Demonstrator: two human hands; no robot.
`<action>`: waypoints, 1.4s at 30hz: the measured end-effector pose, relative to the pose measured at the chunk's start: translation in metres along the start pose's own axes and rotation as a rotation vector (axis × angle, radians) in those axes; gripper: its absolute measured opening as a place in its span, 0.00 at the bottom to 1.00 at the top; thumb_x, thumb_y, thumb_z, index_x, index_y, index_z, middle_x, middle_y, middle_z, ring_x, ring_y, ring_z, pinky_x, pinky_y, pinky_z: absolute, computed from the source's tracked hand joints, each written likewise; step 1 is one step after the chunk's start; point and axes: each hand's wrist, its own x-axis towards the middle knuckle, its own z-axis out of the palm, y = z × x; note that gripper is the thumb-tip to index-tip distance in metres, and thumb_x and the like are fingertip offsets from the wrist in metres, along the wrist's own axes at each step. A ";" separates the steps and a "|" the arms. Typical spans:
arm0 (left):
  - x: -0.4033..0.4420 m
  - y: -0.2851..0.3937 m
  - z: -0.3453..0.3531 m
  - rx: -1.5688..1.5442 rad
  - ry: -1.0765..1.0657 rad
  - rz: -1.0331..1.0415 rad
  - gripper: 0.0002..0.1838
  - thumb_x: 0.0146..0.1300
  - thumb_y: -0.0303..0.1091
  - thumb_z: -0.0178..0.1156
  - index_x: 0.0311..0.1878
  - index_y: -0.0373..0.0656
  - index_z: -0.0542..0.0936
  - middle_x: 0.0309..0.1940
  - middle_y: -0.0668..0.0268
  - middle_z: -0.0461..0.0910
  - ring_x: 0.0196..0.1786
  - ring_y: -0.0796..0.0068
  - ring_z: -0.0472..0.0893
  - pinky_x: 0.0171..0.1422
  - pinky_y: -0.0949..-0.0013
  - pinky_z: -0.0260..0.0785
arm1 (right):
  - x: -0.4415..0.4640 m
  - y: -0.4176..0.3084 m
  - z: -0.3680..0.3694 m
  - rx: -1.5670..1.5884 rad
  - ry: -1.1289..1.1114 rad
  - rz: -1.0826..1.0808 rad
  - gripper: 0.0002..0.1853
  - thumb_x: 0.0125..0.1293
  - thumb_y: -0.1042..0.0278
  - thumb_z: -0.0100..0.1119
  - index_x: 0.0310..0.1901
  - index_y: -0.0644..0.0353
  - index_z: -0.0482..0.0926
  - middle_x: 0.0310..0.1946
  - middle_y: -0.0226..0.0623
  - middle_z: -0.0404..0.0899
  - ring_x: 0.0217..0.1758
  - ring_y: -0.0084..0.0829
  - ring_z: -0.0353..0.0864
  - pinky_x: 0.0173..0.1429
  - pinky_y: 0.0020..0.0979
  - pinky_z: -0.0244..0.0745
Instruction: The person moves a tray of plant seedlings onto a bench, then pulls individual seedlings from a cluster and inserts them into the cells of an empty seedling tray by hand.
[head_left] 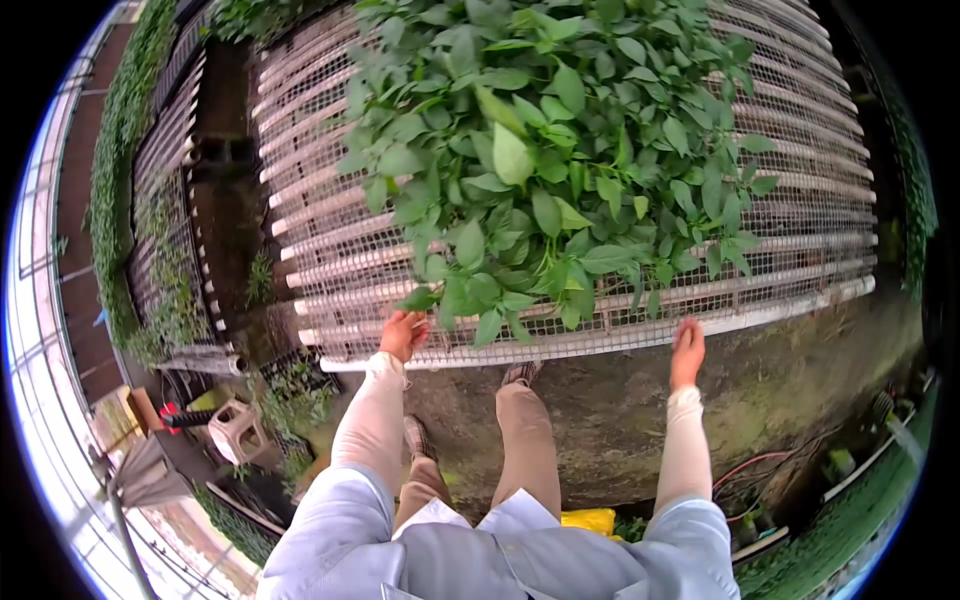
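Observation:
A dense mass of green leafy plants [560, 180] stands on a bench of pale slats covered with wire mesh [810, 200]. My left hand [404, 335] is at the bench's front edge, just below the lowest leaves on the left, with its fingers curled; whether it holds anything is too small to tell. My right hand [688, 345] hovers by the front edge farther right, slightly blurred, its fingers close together and nothing visible in them.
Behind my left arm, a pale plastic stool [238, 431] stands near a red object [172, 416]. Another slatted bench [165, 230] lies to the left. A yellow bag [590, 520] is near my body. A red hose [755, 462] lies at the lower right.

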 end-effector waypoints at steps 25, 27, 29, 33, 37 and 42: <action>-0.262 -0.243 -0.510 -0.012 0.095 0.217 0.13 0.70 0.32 0.58 0.55 0.46 0.79 0.37 0.75 0.80 0.34 0.83 0.77 0.37 0.75 0.70 | -0.525 -0.079 0.239 -0.382 -0.818 0.255 0.12 0.80 0.62 0.45 0.54 0.56 0.74 0.37 0.28 0.80 0.33 0.20 0.79 0.36 0.22 0.74; -0.289 -0.285 -0.590 -0.057 0.180 0.221 0.13 0.70 0.32 0.57 0.55 0.45 0.79 0.36 0.74 0.79 0.34 0.83 0.77 0.36 0.74 0.70 | -0.589 -0.075 0.274 -0.430 -0.933 0.289 0.12 0.80 0.61 0.46 0.55 0.57 0.74 0.38 0.28 0.80 0.34 0.20 0.79 0.37 0.22 0.74; -0.313 -0.320 -0.645 -0.099 0.301 0.193 0.13 0.71 0.32 0.56 0.55 0.43 0.78 0.35 0.73 0.79 0.33 0.82 0.77 0.36 0.73 0.70 | -0.632 -0.086 0.306 -0.487 -1.033 0.289 0.12 0.79 0.61 0.47 0.55 0.56 0.74 0.39 0.28 0.80 0.34 0.20 0.79 0.37 0.23 0.75; -0.370 -0.393 -0.722 -0.213 0.518 0.128 0.13 0.72 0.31 0.55 0.56 0.41 0.77 0.37 0.71 0.78 0.31 0.80 0.76 0.34 0.72 0.69 | -0.709 -0.100 0.361 -0.544 -1.239 0.266 0.14 0.79 0.60 0.48 0.57 0.56 0.75 0.41 0.29 0.80 0.36 0.21 0.80 0.40 0.22 0.75; -0.407 -0.424 -0.742 -0.347 0.591 -0.006 0.11 0.72 0.33 0.55 0.55 0.43 0.78 0.38 0.73 0.78 0.32 0.81 0.76 0.33 0.72 0.69 | -0.739 -0.121 0.410 -0.687 -1.287 0.176 0.13 0.79 0.61 0.46 0.57 0.55 0.75 0.41 0.29 0.80 0.36 0.21 0.80 0.39 0.22 0.74; -0.414 -0.440 -0.735 -0.474 0.536 -0.119 0.12 0.73 0.36 0.56 0.56 0.48 0.78 0.40 0.72 0.78 0.33 0.80 0.78 0.34 0.71 0.71 | -0.717 -0.119 0.455 -0.879 -1.234 0.140 0.13 0.78 0.61 0.46 0.56 0.55 0.75 0.39 0.29 0.80 0.34 0.22 0.80 0.36 0.22 0.73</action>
